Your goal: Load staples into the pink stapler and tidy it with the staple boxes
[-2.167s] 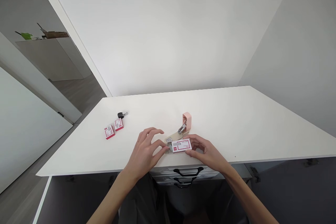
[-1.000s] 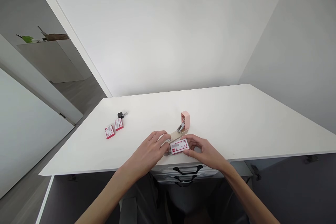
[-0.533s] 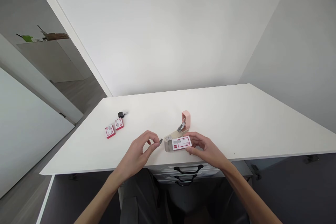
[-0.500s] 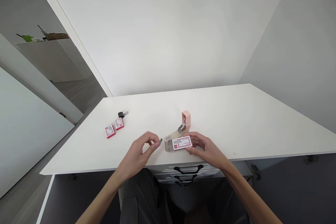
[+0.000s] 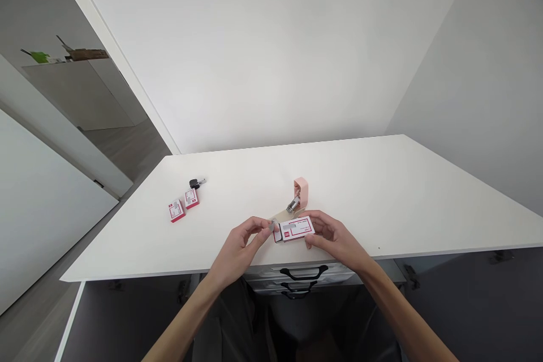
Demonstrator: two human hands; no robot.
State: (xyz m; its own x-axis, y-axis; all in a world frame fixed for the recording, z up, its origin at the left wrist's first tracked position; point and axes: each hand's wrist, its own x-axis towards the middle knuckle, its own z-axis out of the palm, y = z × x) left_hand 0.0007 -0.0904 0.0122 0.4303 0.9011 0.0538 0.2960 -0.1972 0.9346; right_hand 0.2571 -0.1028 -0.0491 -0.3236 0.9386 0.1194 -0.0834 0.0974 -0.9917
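My right hand (image 5: 333, 236) grips a small white-and-red staple box (image 5: 297, 228) by its right end, just above the table. The box's left end stands open. At that open end, my left hand (image 5: 244, 246) is closed in a pinch on a small grey strip of staples (image 5: 272, 225), partly hidden by the fingers. Right behind the box lies an opened stapler (image 5: 301, 189), its pink top swung up and its metal magazine showing. The stapler's beige base is partly covered by the box and my hands.
Two more red-and-white staple boxes (image 5: 176, 210) lie at the left of the white table (image 5: 373, 192), beside a small black staple remover (image 5: 197, 182). Drawers with black handles (image 5: 304, 272) are below the front edge. A wall rises behind the table.
My left hand has moved right, bringing the staples up to the open end of the box. The box has shifted slightly to the right in my right hand.
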